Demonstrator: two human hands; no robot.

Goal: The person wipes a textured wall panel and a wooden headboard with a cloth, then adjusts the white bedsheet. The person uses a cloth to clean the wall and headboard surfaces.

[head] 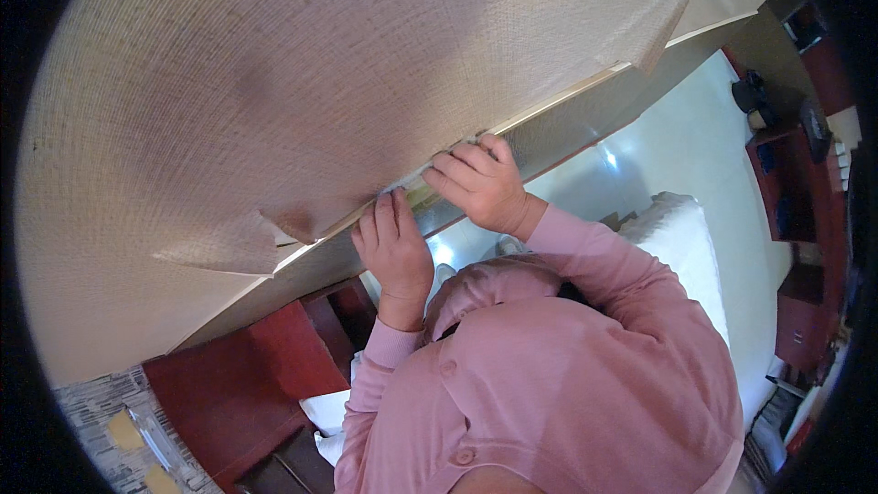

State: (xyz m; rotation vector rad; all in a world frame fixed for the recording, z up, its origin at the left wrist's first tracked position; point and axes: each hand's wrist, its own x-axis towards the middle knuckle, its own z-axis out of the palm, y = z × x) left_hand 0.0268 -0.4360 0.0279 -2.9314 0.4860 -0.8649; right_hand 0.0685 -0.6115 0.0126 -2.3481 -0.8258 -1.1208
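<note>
A large panel covered in beige woven-textured material (274, 82) fills the upper part of the head view, with a pale strip (562, 96) along its edge. My left hand (394, 250) rests its fingertips on this edge. To the right of it, my right hand (480, 182) has its fingers curled over the same edge. A bare yellowish patch (424, 193) shows between the hands. The covering is loose and folded at a flap (295, 223) left of my left hand and at another flap (662, 27) at the upper right. Whether my fingers pinch the covering cannot be made out.
Below the panel lies a shiny pale floor (727, 151). White cloth (679, 233) covers something at my right. Dark red furniture stands at the lower left (233, 370) and far right (799, 315). Patterned wall covering (110, 391) shows at the lower left.
</note>
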